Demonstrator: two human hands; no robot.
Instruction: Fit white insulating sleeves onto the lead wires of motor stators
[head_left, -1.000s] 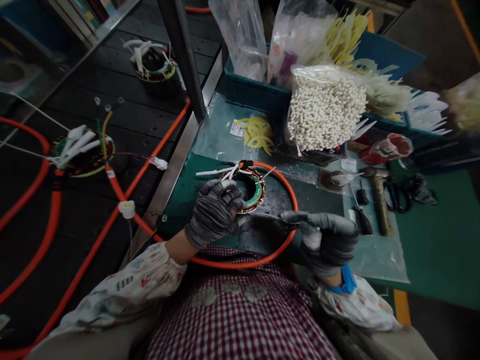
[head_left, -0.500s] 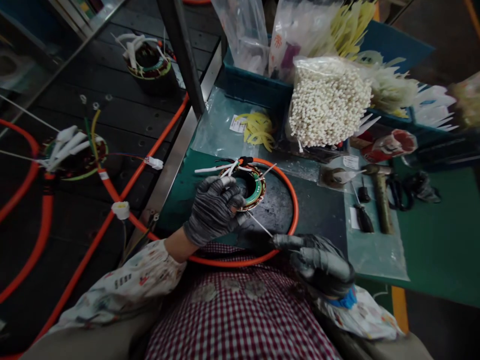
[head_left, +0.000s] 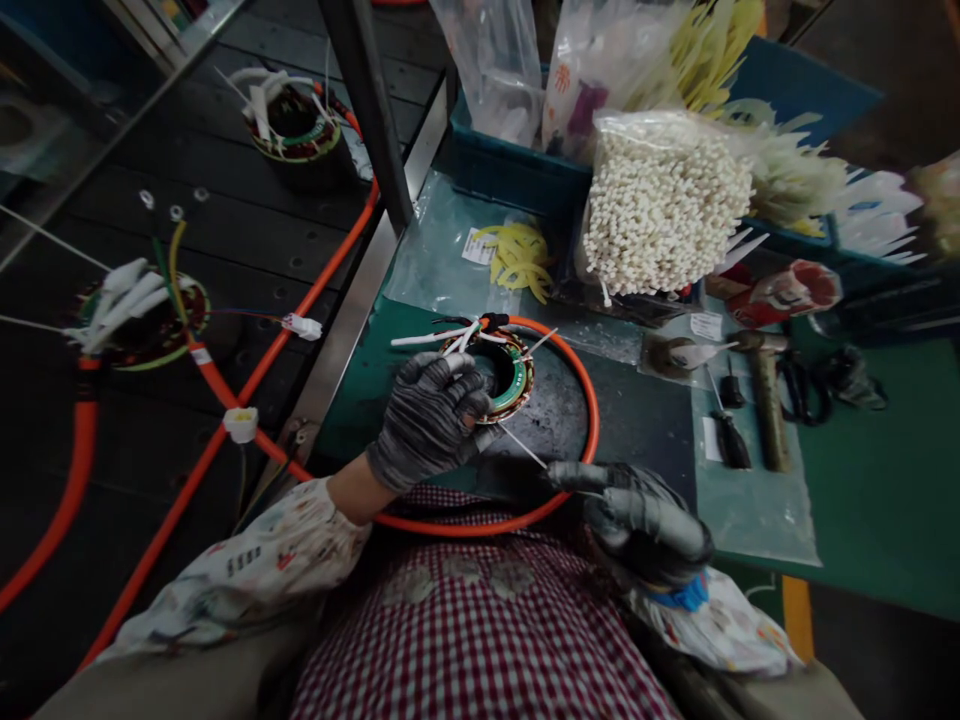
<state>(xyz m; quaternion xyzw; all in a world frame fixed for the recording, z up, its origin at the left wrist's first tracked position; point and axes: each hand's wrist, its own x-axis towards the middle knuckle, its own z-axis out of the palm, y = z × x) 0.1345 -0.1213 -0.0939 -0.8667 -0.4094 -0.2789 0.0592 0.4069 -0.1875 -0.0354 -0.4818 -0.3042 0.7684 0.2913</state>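
Note:
A ring-shaped wound coil [head_left: 516, 385] with a green inner rim lies on the dark mat, white sleeves and an orange cable [head_left: 592, 400] at its top. My left hand [head_left: 427, 425], in a grey striped glove, is closed on the coil's left and lower edge. From the coil's lower side a white cord [head_left: 524, 447] runs taut, down and right, to my right hand [head_left: 637, 515]. The gloved fingers of that hand are pressed together around the cord's end. The orange cable loops round the coil and passes near both hands.
Two more coils, one on the left [head_left: 154, 320] and one farther back [head_left: 295, 125], sit on dark slats beyond a metal edge. Behind the mat stand blue bins [head_left: 517, 170] and a bag of white ties [head_left: 664, 205]. A hammer [head_left: 770, 410] and screwdriver [head_left: 730, 440] lie right.
The view has shifted slightly, so the surroundings appear a little displaced. Both hands keep nearly the same pose, with the cord still taut between the coil and my right hand.

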